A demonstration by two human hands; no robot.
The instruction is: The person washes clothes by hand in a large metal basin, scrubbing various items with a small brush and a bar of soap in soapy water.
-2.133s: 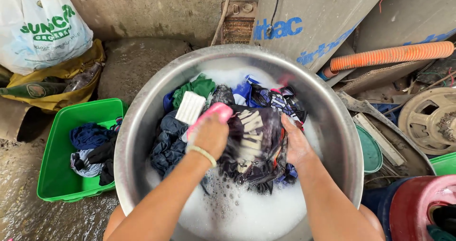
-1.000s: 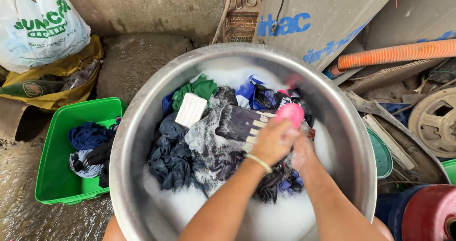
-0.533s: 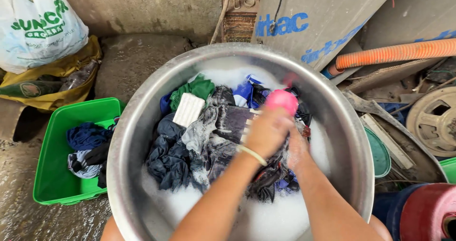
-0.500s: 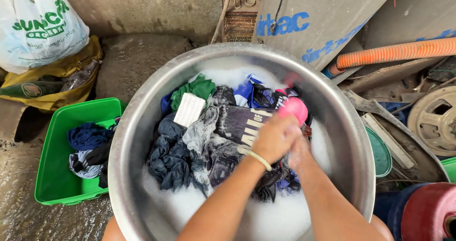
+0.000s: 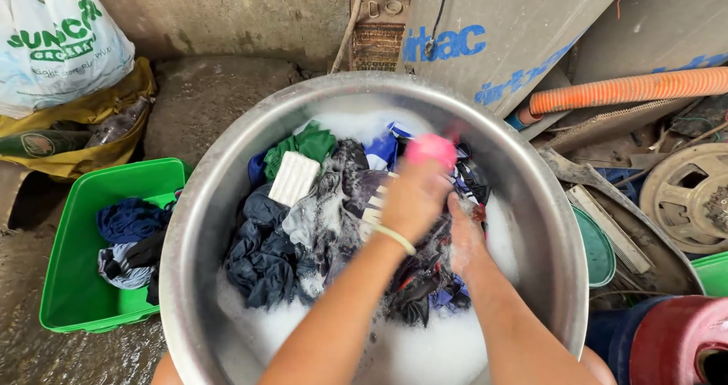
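My left hand grips the pink brush on the dark garment directly beneath, my right hand pressing it flat alongside.

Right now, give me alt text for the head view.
The left hand scrubs a pink brush over a dark garment that the right hand steadies in a sudsy metal basin. A green tub of clothes sits beside it.

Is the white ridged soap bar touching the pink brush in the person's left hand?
Apart. The head view shows the white ridged soap bar lying left, wet clothes between it and the pink brush.
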